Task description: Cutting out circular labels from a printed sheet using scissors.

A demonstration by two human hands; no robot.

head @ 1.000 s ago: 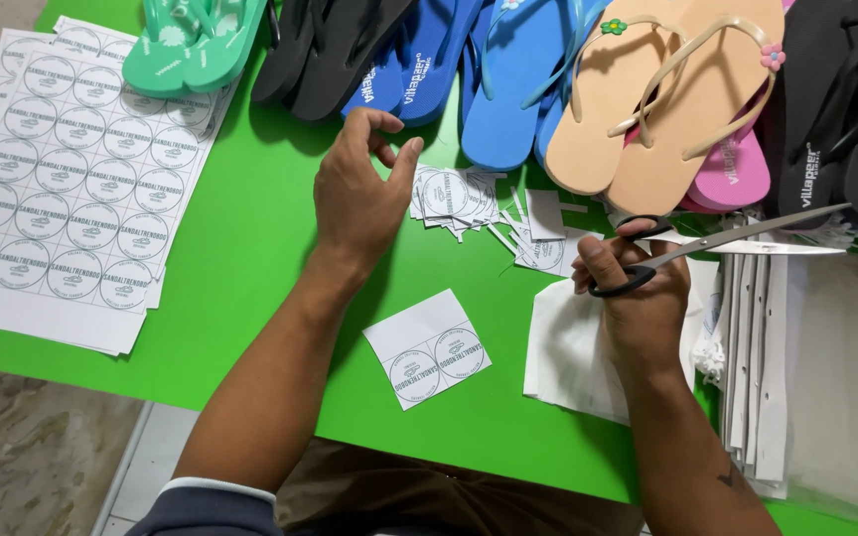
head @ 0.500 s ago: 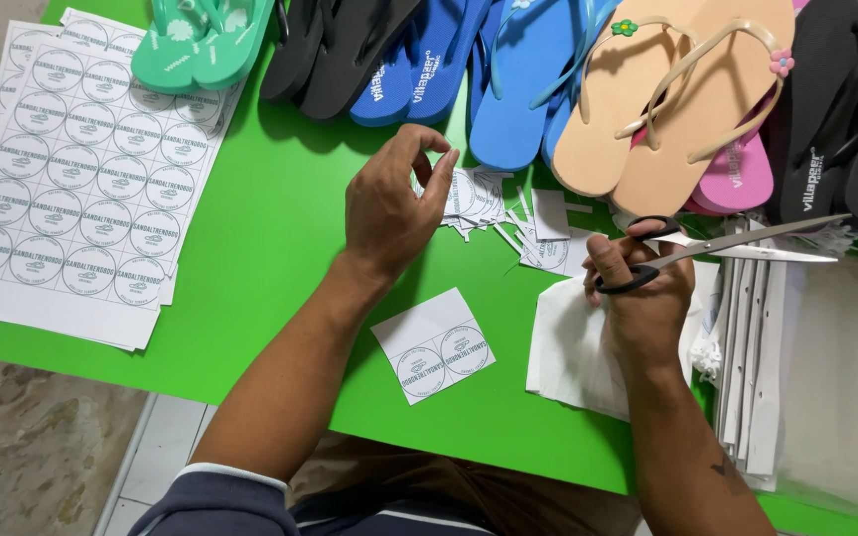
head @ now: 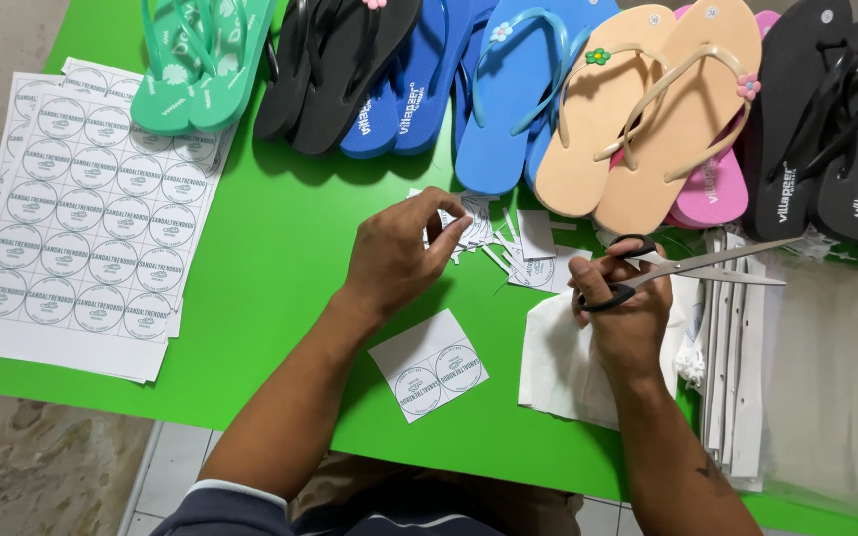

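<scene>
We see the green table [head: 280,248] first, carrying everything here. Along its far edge lies a row of flip-flops [head: 508,89], green at the left, then black, blue, tan over pink, and black again toward the far right corner. At the left edge sits a stack of sticker sheets [head: 81,218] printed with rows of round labels. Near the right edge a bundle of white strips [head: 737,367] runs from far to near, with a white sheet [head: 563,362] beside it.

Our right hand [head: 623,308] is clamped on a pair of scissors [head: 692,266], thumb and fingers through the black loops. The blades are parted a little, and their long axis points right and slightly away, toward the right edge.

Near the front edge, between our two forearms, lies a small cut piece [head: 429,364] bearing two round labels, flat and tilted, touched by neither hand.

Our left hand [head: 399,253] has its fingers pinched together at the pile of cut labels [head: 494,233], which sits just below the blue sandals near the table's middle. We cannot tell whether the fingertips actually grip one label or only touch the pile. That pile lies just right of the left hand and just beyond the right hand, so the left hand is the nearer one, already upon it.
</scene>
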